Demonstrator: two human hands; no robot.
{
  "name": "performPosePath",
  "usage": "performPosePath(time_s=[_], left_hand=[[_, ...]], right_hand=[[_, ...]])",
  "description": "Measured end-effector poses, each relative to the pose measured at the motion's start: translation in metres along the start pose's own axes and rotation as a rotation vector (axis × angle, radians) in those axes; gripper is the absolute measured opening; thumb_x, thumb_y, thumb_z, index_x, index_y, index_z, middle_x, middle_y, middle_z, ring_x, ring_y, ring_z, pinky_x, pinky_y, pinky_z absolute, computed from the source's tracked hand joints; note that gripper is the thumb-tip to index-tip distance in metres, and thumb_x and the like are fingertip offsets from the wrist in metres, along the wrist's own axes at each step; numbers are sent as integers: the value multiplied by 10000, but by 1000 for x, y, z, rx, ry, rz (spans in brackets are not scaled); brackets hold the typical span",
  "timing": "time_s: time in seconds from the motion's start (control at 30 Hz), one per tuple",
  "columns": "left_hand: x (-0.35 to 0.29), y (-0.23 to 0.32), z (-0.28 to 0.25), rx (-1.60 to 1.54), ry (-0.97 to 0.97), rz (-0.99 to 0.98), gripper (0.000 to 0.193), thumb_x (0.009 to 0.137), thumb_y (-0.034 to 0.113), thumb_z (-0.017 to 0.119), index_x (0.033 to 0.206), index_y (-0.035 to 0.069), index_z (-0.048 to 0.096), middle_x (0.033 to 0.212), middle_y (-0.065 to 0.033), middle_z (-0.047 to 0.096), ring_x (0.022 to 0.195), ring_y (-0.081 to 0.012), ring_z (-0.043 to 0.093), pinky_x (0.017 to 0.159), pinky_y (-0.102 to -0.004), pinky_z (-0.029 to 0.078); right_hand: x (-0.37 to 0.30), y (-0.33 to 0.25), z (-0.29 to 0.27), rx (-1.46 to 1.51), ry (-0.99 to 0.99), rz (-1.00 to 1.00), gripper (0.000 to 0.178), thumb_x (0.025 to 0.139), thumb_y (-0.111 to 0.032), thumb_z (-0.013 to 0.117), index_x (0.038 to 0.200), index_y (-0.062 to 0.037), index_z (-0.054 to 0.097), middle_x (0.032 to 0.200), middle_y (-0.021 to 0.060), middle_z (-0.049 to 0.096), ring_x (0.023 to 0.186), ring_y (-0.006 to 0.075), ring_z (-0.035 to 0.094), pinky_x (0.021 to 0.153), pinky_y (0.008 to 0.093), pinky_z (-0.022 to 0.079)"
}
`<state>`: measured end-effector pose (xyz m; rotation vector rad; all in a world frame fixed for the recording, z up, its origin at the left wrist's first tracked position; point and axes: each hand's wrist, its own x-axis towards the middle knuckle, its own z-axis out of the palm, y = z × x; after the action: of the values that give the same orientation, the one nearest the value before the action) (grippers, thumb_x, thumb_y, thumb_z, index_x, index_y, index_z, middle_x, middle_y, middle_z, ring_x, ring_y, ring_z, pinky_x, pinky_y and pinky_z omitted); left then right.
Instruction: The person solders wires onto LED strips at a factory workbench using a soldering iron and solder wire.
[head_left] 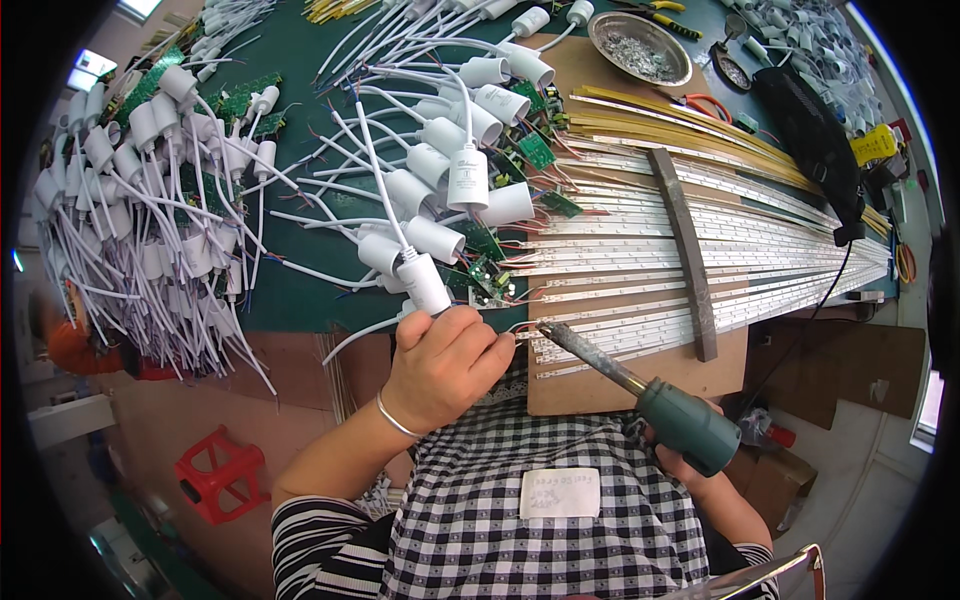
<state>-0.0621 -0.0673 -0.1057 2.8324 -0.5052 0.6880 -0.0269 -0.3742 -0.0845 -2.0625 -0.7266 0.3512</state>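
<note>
My left hand (pixel 440 368) is closed in a pinch at the near ends of the LED strips (pixel 640 255). A thin red wire shows at its fingertips; whatever lies between the fingers is hidden. Just past my knuckles lies a white cylindrical cap (pixel 424 284) with a white cable, its lower end partly covered by the hand. Mostly behind the green handle, my right hand (pixel 678 464) grips a soldering iron (pixel 690 425). The iron's metal tip points up and left, close to the strip ends and my left fingertips. More white caps and green circuit boards (pixel 537 150) lie beyond.
A dark bar (pixel 684 255) lies across the strips on a brown board (pixel 640 385). Heaped caps and cables (pixel 150 200) overhang the left table edge. A metal bowl (pixel 640 48), pliers (pixel 675 20) and a black bag-like object (pixel 810 140) are farther off. A red stool (pixel 222 475) stands on the floor.
</note>
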Motion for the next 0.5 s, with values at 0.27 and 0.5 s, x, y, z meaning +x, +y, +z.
performPosePath(time_s=[0.27, 0.5], left_hand=[[1, 1, -2, -4, -34, 1, 210, 673, 150, 634, 875, 144, 690, 783, 74, 589, 848, -122, 554, 779, -330, 282], [3, 1, -3, -45, -26, -19, 225, 661, 166, 695, 885, 148, 680, 806, 65, 598, 860, -124, 560, 776, -331, 284]], right_hand=[[0, 5, -4, 29, -32, -15, 247, 739, -186, 619, 948, -63, 665, 874, 62, 670, 831, 277, 618, 785, 376, 452], [1, 6, -6, -4, -84, -62, 224, 759, -140, 614, 961, -49, 650, 909, 109, 655, 804, 309, 632, 726, 375, 497]])
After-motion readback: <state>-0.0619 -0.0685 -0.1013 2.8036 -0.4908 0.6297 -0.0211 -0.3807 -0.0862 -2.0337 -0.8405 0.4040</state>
